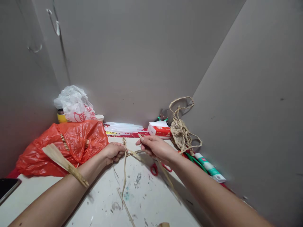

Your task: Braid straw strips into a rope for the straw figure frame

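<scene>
My left hand (115,152) is closed, pinching a short braid (124,142) of dry plant fibre at its working end. Loose strands (125,179) hang from that end over the white tabletop (106,201). To the right, my right hand (157,146) has thumb and fingers closed on a dry fibre strand (139,136); another strand (169,181) trails below it across the table. Beneath the right hand show the red handles of scissors (154,170), the rest being hidden. A wide dry husk strip (56,157) lies across my left forearm.
An orange-red plastic bag (92,134) with fibre inside is at left, a white bag (74,101) behind it. Translucent sticks (125,127) and a red-white box (161,130) line the back. Braided rope (180,132) and a teal-white roll (210,167) lie right; a phone (8,188) left.
</scene>
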The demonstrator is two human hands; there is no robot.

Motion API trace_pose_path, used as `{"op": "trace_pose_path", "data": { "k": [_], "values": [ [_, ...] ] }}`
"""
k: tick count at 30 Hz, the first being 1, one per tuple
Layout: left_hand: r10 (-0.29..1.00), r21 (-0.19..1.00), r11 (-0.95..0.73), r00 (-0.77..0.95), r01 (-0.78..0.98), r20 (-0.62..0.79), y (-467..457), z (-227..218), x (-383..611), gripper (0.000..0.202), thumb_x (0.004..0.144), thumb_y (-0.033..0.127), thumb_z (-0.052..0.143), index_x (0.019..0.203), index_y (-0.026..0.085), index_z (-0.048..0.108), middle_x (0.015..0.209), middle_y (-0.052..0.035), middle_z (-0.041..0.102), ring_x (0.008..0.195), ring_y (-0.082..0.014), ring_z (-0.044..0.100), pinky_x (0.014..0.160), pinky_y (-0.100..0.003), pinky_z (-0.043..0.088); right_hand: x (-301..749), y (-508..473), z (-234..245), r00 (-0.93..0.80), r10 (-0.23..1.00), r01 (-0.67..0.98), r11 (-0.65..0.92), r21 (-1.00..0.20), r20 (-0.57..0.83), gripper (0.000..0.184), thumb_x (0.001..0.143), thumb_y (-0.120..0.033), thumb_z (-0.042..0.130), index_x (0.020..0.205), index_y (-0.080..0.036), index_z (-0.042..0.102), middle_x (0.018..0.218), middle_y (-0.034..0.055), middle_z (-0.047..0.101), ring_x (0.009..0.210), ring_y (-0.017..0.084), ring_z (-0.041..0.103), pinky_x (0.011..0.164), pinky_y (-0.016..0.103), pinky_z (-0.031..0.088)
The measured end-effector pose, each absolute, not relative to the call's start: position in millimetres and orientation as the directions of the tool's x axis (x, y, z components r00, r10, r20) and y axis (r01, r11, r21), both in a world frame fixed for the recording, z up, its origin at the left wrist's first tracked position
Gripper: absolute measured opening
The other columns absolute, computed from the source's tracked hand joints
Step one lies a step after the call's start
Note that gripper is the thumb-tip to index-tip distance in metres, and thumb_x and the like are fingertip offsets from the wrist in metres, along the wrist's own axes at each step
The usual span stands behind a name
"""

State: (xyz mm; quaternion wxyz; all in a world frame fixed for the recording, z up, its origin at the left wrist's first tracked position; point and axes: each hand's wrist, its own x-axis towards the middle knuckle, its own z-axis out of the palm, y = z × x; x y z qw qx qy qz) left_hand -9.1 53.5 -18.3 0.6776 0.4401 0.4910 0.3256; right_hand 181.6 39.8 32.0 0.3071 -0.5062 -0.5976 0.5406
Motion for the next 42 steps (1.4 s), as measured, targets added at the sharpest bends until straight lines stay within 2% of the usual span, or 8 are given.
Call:
{"op": "trace_pose_path", "data": {
  "k": [2, 4, 8, 10, 14, 17, 30, 42],
  "values": [
    [0.872, 0.916, 0.401, 0.313, -0.018, -0.376, 53.9, -18.8, -9.4, 0.020, 0.058, 0.027, 0.064, 0.065, 0.015, 0.049, 0.044, 0.0100, 0.032, 0.037, -0.0006, 0.015, 0.038, -0.019, 0.004, 180.3, 19.0, 39.3, -0.492, 0.823, 0.315, -0.136, -0.939, -0.284, 0.027, 0.086, -0.036, 0.043, 0.086, -0.014, 0.060, 0.063, 0.0001, 0.055, 0.041, 0.006, 0.036, 0.039, 0.019, 0.028],
    [0.868, 0.915, 0.402, 0.328, -0.027, -0.372, 54.9, -20.0, -10.0, 0.021, 0.058, 0.026, 0.064, 0.065, 0.016, 0.048, 0.044, 0.0103, 0.031, 0.036, -0.0007, 0.015, 0.038, -0.019, 0.003, 177.9, 6.7, 41.1, -0.593, 0.760, 0.444, 0.031, -0.895, -0.267, 0.028, 0.085, -0.037, 0.047, 0.078, -0.014, 0.061, 0.062, 0.0013, 0.057, 0.047, 0.008, 0.044, 0.046, 0.021, 0.034],
    [0.856, 0.915, 0.401, 0.369, -0.033, -0.362, 57.6, -22.2, -11.9, 0.022, 0.059, 0.027, 0.065, 0.067, 0.016, 0.047, 0.045, 0.0102, 0.031, 0.037, -0.0007, 0.016, 0.038, -0.018, 0.004, 169.9, 23.7, 28.4, -0.408, 0.906, 0.597, 0.357, -0.718, 0.111, 0.025, 0.083, -0.032, 0.048, 0.070, -0.015, 0.060, 0.067, 0.0026, 0.059, 0.065, 0.013, 0.050, 0.059, 0.023, 0.036],
    [0.852, 0.915, 0.403, 0.376, -0.028, -0.364, 58.3, -22.1, -13.0, 0.022, 0.060, 0.027, 0.064, 0.067, 0.016, 0.046, 0.046, 0.0100, 0.032, 0.037, -0.0006, 0.016, 0.038, -0.018, 0.004, 162.7, 43.1, 18.5, -0.344, 0.934, 0.581, 0.293, -0.760, 0.097, 0.023, 0.084, -0.028, 0.047, 0.071, -0.014, 0.058, 0.068, 0.0025, 0.059, 0.065, 0.013, 0.051, 0.059, 0.022, 0.037],
    [0.854, 0.923, 0.386, 0.385, -0.015, -0.351, 58.3, -20.3, -15.7, 0.020, 0.062, 0.027, 0.062, 0.064, 0.016, 0.045, 0.045, 0.0100, 0.030, 0.036, -0.0008, 0.016, 0.038, -0.019, 0.004, 144.9, 67.5, 5.5, -0.411, 0.886, 0.500, 0.023, -0.866, -0.214, 0.024, 0.086, -0.027, 0.042, 0.068, -0.015, 0.051, 0.060, 0.0007, 0.055, 0.052, 0.010, 0.048, 0.048, 0.021, 0.035],
    [0.854, 0.928, 0.373, 0.389, 0.003, -0.345, 58.6, -19.7, -17.6, 0.020, 0.062, 0.026, 0.062, 0.063, 0.016, 0.045, 0.045, 0.0100, 0.030, 0.036, -0.0009, 0.016, 0.038, -0.019, 0.004, 138.2, 73.1, 2.4, -0.423, 0.845, 0.527, -0.063, -0.847, -0.326, 0.024, 0.087, -0.029, 0.044, 0.067, -0.016, 0.049, 0.054, -0.0027, 0.048, 0.041, 0.006, 0.036, 0.039, 0.020, 0.026],
    [0.800, 0.922, 0.353, 0.460, 0.158, -0.385, 59.6, -15.4, -26.0, 0.015, 0.064, 0.028, 0.059, 0.066, 0.015, 0.050, 0.049, 0.0078, 0.034, 0.038, -0.0017, 0.017, 0.037, -0.019, 0.006, 145.0, 85.5, -16.4, -0.506, 0.769, 0.500, -0.108, -0.859, -0.391, 0.025, 0.082, -0.029, 0.048, 0.062, -0.017, 0.043, 0.044, -0.0078, 0.033, 0.034, 0.004, 0.022, 0.034, 0.020, 0.015],
    [0.914, 0.840, 0.121, 0.271, 0.529, -0.302, 61.6, 0.0, -36.2, 0.019, 0.069, 0.032, 0.056, 0.061, 0.016, 0.050, 0.048, 0.0054, 0.042, 0.036, -0.0047, 0.028, 0.039, -0.020, 0.019, 146.2, 83.3, -14.4, -0.541, 0.758, 0.395, -0.155, -0.906, -0.366, 0.025, 0.085, -0.026, 0.051, 0.063, -0.017, 0.043, 0.039, -0.0097, 0.031, 0.030, 0.003, 0.020, 0.031, 0.018, 0.012]
  ]
}}
